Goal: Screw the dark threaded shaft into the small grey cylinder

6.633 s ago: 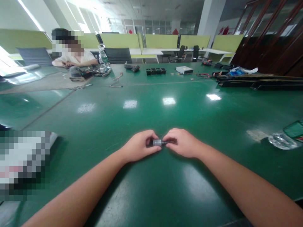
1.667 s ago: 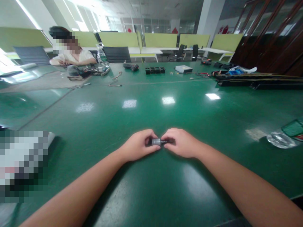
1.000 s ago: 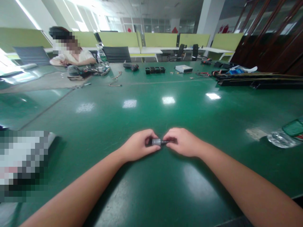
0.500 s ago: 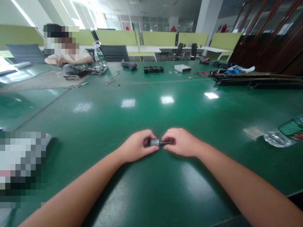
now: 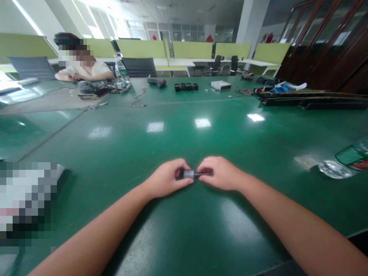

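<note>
Head view, our only one. Left hand [image 5: 166,178]: fingers curled, thumb and forefinger closed round a grey cylinder [image 5: 189,174]. Right hand [image 5: 220,172]: fingertips pinched on a dark ridged shaft [image 5: 200,174] at the cylinder's right end, in line with it. Both parts lie near middle of the green counter [image 5: 178,145]; whether they touch it, or are one piece, we cannot tell.

Step in hand, by our judgement: working the shaft against the steadied cylinder. Next move, we think, calls for a firm left grip, shaft kept straight.

Counts: one cylinder, one shaft, two hands on them. Near right, one plastic bottle [image 5: 346,160] on its side. Far side: one black slotted block [image 5: 186,87], one pale metal box [image 5: 220,85], one loose cable [image 5: 140,105], one seated person [image 5: 83,72]. Far right, dark strips [image 5: 276,100]: at least two, overlapping.
</note>
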The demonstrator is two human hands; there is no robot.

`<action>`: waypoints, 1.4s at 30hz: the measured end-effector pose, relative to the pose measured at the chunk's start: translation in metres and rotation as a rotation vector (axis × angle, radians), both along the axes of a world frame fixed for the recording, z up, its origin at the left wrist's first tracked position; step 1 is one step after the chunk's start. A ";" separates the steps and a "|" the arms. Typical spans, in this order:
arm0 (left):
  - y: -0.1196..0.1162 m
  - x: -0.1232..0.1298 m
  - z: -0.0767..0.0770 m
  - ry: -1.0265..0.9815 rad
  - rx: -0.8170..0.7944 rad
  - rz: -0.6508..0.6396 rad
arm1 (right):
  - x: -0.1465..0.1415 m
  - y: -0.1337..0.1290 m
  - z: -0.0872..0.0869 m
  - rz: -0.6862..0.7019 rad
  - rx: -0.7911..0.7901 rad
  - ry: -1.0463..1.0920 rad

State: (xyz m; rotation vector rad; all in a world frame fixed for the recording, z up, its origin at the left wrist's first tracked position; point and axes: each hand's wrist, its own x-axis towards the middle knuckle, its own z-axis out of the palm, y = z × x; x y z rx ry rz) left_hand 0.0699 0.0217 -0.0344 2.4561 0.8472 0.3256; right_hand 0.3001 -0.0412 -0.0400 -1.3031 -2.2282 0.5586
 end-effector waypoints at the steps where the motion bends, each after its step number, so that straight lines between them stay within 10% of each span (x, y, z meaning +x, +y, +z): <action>1: 0.000 0.000 0.000 -0.001 0.000 0.001 | 0.000 0.000 0.000 -0.002 -0.002 -0.004; 42: 0.001 -0.004 0.001 -0.007 -0.029 0.019 | 0.024 -0.003 0.013 -0.078 -0.146 -0.075</action>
